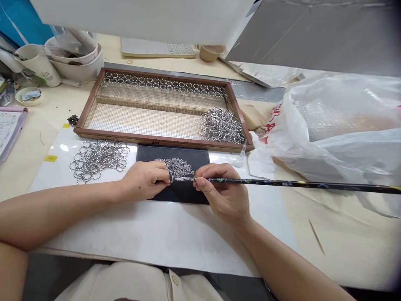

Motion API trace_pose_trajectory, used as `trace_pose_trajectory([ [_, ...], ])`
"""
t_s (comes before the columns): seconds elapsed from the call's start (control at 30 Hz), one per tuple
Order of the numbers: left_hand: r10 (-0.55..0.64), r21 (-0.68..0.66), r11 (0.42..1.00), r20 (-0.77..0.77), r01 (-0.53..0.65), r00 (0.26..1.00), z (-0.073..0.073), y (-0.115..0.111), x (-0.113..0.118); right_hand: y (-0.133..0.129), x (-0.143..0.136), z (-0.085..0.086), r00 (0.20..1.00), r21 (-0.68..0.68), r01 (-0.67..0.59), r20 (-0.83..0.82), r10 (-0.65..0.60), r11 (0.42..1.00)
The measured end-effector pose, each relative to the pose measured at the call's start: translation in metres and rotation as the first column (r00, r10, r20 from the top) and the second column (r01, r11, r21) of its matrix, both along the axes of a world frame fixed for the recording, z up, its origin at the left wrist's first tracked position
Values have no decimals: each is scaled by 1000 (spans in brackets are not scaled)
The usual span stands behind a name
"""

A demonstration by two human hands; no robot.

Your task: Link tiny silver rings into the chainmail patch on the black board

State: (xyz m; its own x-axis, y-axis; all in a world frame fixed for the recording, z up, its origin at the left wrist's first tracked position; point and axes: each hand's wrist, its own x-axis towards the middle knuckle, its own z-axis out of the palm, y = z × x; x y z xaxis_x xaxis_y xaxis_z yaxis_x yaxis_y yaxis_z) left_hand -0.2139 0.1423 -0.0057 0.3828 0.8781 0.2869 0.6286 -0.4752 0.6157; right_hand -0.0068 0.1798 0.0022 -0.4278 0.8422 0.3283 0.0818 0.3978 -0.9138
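On the bench [175, 234], the right hand [224, 194] grips a long brush [282, 183]; the left hand [145, 179] pinches tiny rings [177, 167] between both hands.

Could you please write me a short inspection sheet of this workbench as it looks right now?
Surface: white sheet over a beige table.
Job's things: black pad with tiny silver pieces; long dark stick.
Clutter: mesh tray with rings; loose ring pile; plastic bag; cups.
Grippers: left hand pinching on the pad; right hand holding the stick.
Cables: nothing seen.
Surroundings: grey panel behind.
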Motion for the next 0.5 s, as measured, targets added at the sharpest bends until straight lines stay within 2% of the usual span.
trace_pose_trajectory([
  [0.5,2,2,1000,11,-2,1000,0,-1,0,-1,-2,1,999,59,-43,6,43,997],
])
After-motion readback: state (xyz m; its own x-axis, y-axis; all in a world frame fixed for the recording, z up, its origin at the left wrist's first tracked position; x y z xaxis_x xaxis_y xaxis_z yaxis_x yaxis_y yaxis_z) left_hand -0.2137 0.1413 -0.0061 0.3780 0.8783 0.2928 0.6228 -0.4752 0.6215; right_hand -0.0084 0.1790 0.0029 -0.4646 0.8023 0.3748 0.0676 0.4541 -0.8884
